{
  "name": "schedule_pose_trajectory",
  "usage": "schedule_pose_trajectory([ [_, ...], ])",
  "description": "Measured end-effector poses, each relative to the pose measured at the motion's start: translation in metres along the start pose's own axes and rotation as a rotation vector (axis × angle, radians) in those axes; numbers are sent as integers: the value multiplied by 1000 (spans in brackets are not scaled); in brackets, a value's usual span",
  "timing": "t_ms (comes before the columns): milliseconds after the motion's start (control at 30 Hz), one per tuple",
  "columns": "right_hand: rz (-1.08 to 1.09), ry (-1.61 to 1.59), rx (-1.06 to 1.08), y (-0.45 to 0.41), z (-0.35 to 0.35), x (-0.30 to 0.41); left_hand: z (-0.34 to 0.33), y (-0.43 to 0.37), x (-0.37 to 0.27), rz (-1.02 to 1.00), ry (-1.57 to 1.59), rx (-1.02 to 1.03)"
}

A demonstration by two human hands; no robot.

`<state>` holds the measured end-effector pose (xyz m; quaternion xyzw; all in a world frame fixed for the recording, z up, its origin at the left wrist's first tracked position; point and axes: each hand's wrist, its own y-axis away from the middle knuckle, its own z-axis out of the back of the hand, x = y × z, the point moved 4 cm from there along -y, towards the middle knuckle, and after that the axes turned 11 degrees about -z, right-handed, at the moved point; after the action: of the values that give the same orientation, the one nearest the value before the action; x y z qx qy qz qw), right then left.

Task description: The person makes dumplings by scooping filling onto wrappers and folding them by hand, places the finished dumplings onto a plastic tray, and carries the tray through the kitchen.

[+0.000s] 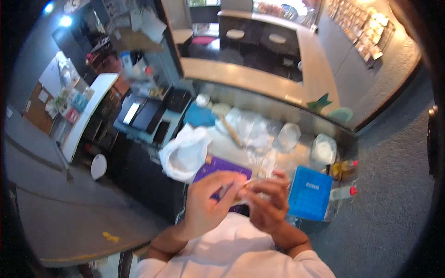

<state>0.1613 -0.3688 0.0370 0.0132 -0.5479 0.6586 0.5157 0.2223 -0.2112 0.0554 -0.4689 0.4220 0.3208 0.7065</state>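
Observation:
My left hand (pixel 208 203) and my right hand (pixel 268 203) meet in front of my chest. Between their fingertips they pinch a small pale piece (pixel 247 184), mostly hidden by the fingers and too blurred to name. Beneath and behind the hands lies a purple mat (pixel 229 166) on the worktop, partly covered by my left hand. Left of the mat, a container lined with a white plastic bag (pixel 186 154) is nearest to that hand. A blue plastic box (pixel 310 194) bearing a label stands just right of my right hand.
A thin wooden rolling pin (pixel 231 132) lies beside crumpled clear plastic (pixel 252 128). Farther right are a clear bowl (pixel 289 137), a tub with white contents (pixel 324 149) and a red-capped bottle (pixel 342 193). A dark electronic machine (pixel 142 114) stands left; a low wall (pixel 243 74) borders the back.

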Motion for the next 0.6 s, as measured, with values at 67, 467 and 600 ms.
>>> schedule_pose_trajectory([
  [67,-4,-32,13,-12,1,1,2,-3,0,-103,-9,3],
  [467,-174,-182,28,-25,-14,-1,11,6,4,-150,-2,-79],
  [600,-176,-199,7,-28,-15,3,17,7,-11,-215,-24,6],
])
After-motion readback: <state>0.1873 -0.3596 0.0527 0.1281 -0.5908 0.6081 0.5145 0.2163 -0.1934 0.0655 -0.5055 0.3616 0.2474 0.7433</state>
